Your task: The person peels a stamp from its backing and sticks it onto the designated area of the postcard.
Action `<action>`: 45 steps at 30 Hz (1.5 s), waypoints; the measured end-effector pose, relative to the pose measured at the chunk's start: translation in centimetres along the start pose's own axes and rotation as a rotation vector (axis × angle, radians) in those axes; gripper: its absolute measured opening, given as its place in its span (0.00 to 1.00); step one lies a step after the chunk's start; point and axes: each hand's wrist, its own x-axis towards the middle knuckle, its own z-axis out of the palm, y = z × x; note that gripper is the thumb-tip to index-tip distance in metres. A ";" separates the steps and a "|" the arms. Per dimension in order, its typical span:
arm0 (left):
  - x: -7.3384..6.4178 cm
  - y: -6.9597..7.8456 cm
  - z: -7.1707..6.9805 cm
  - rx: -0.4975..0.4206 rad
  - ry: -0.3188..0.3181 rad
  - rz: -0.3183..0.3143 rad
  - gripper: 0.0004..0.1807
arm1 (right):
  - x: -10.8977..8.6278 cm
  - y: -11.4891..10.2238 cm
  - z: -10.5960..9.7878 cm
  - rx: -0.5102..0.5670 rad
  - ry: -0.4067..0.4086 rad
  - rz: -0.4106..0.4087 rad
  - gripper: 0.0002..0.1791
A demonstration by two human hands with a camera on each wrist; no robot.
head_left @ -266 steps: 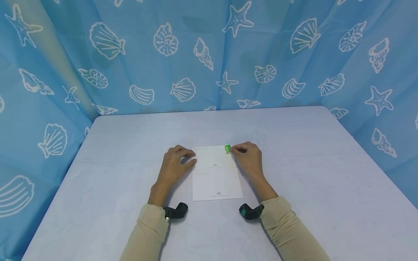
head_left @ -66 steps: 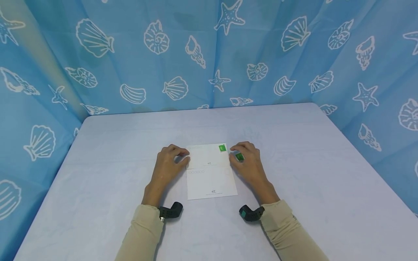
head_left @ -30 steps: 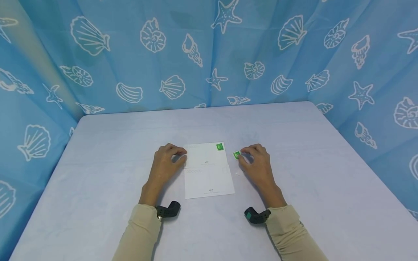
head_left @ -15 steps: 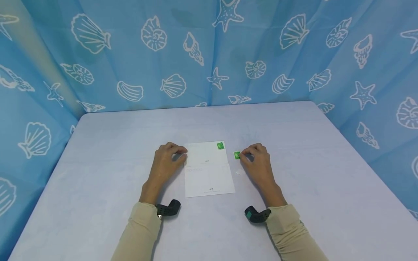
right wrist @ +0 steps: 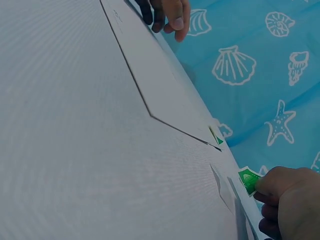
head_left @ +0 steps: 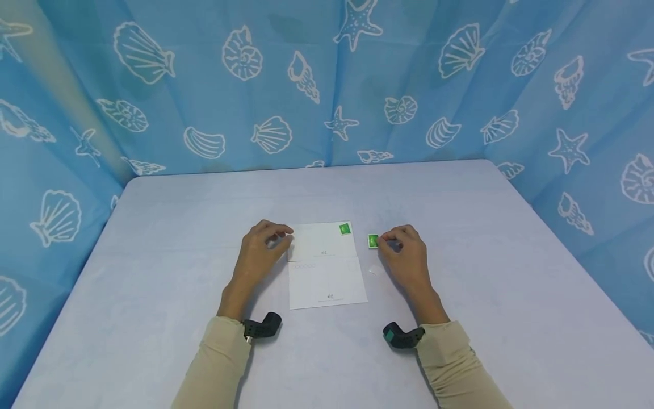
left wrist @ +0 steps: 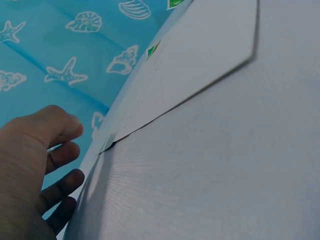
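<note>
In the head view two white envelopes lie one above the other, the upper envelope (head_left: 317, 241) with a green stamp (head_left: 344, 228) at its top right corner. The lower envelope (head_left: 327, 284) bears a row of small boxes and a small dark print. My right hand (head_left: 406, 255) pinches a second green stamp (head_left: 373, 241) between thumb and forefinger, to the right of the upper envelope. The right wrist view shows this held stamp (right wrist: 249, 180) raised at the fingertips. At the upper envelope's left edge my left hand (head_left: 257, 250) stays, thumb and forefinger parted, holding nothing.
A small pale scrap of paper (head_left: 373, 270) lies on the white-covered table (head_left: 460, 238) beside the lower envelope, below the right fingertips. A blue curtain (head_left: 306, 74) with shell prints hangs behind the table and along both sides. Each wrist wears a black camera.
Earlier the right hand was at the upper envelope's stamped corner; later it held the second stamp, and the pale scrap came into view. Lately that stamp moved slightly right, and the left fingers spread.
</note>
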 end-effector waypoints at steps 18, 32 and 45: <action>0.2 1.2 -0.2 -0.069 0.020 0.046 0.07 | 0.1 -0.3 -0.1 0.114 0.057 0.023 0.07; 0.5 2.7 -0.6 -0.069 0.034 0.093 0.07 | 0.4 -1.1 -0.5 0.211 0.088 -0.045 0.05; 0.7 3.8 -0.5 -0.086 0.029 0.103 0.07 | 0.7 -2.5 -0.9 0.258 0.071 -0.074 0.06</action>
